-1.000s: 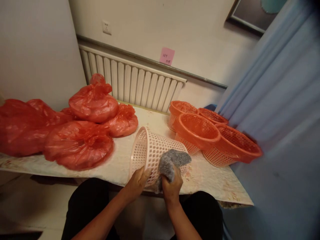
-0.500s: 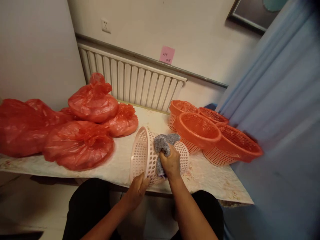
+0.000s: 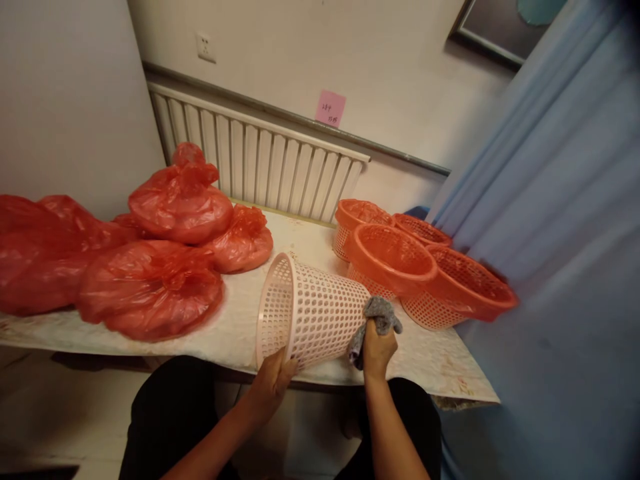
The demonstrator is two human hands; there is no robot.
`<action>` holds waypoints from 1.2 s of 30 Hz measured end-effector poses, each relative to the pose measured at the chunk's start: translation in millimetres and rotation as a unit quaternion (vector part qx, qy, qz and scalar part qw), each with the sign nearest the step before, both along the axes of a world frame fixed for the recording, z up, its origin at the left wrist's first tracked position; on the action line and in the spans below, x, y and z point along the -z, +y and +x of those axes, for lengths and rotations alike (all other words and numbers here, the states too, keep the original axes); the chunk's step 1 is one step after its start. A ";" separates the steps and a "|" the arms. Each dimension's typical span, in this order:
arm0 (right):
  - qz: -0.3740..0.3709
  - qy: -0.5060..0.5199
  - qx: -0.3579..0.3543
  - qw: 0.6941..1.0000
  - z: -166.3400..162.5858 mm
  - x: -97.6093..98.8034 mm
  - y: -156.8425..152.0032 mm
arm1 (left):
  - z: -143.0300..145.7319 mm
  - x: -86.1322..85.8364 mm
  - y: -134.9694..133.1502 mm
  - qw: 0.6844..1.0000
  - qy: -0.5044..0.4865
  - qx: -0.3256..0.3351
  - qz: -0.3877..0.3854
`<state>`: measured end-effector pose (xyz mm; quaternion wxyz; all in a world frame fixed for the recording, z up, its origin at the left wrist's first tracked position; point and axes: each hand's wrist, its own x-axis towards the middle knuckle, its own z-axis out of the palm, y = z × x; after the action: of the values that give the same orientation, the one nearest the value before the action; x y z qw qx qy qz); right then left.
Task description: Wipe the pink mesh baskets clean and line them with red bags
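Observation:
A pale pink perforated basket [image 3: 310, 310] lies on its side on the table, its open mouth facing left. My left hand [image 3: 274, 379] grips the basket's rim at the near edge. My right hand [image 3: 377, 343] is closed on a grey cloth [image 3: 380, 312] and presses it against the basket's bottom end on the right.
Several orange mesh baskets [image 3: 400, 257] stand at the right of the table [image 3: 235, 320]. Several full red plastic bags [image 3: 150, 287] crowd the left half. A white radiator [image 3: 260, 160] runs along the wall behind. A blue curtain [image 3: 560, 233] hangs at the right.
My right hand slid the grey cloth from the top of the basket's side down to its right end. My left hand kept its hold on the rim.

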<state>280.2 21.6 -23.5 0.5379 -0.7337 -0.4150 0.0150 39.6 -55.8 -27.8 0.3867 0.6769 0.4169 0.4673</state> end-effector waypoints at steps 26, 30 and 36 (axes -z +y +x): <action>0.105 -0.183 -0.346 0.914 -109.3 -72.5 -23.0 | -14.7 8.7 -3.4 0.990 0.034 0.134 -0.004; 0.105 -0.186 -0.340 0.916 -108.9 -68.6 -30.2 | -3.5 -10.7 1.5 0.995 -0.007 0.083 -0.050; 0.083 -0.173 -0.347 0.918 -90.5 -67.0 -14.2 | 12.4 -18.4 2.3 0.995 -0.047 -0.032 -0.083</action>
<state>189.7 7.4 43.6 0.4780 -0.4877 -0.7295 0.0388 52.0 -53.5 -9.5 0.4457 0.6061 0.4571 0.4744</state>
